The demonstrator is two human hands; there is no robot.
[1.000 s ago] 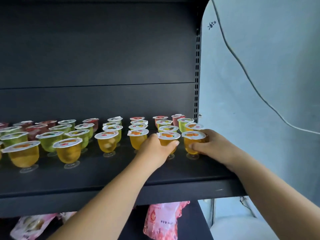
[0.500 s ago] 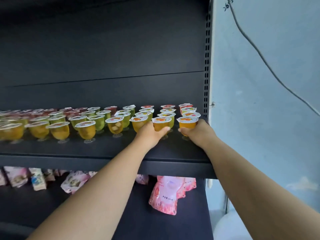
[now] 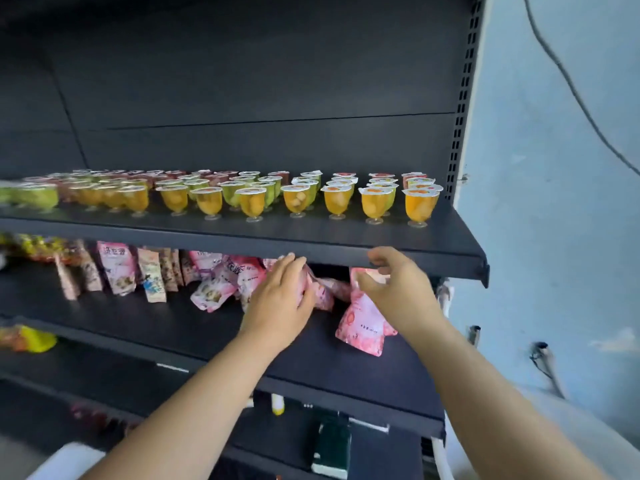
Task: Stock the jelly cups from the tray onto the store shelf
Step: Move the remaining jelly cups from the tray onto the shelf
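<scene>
Both hands have come off the cups and dropped below the shelf edge since a moment ago, when each was wrapped round an orange cup at the right end of the front row. Now the left hand [image 3: 278,299] hangs in front of the lower shelf with its fingers straight and loosely together, holding nothing, over the pink snack packets [image 3: 363,327] lying there. Beside it, the right hand [image 3: 394,289] is just under the front lip of the jelly shelf [image 3: 433,244], fingers relaxed and slightly bent, also holding nothing. Up on that shelf the jelly cups [image 3: 374,202] stand upright on their little feet in rows running from the far left to the right end, orange ones along the near row, green and red ones behind. The two rightmost orange cups [image 3: 419,204] stand free near the right upright. More packets lean along the lower shelf to the left.
</scene>
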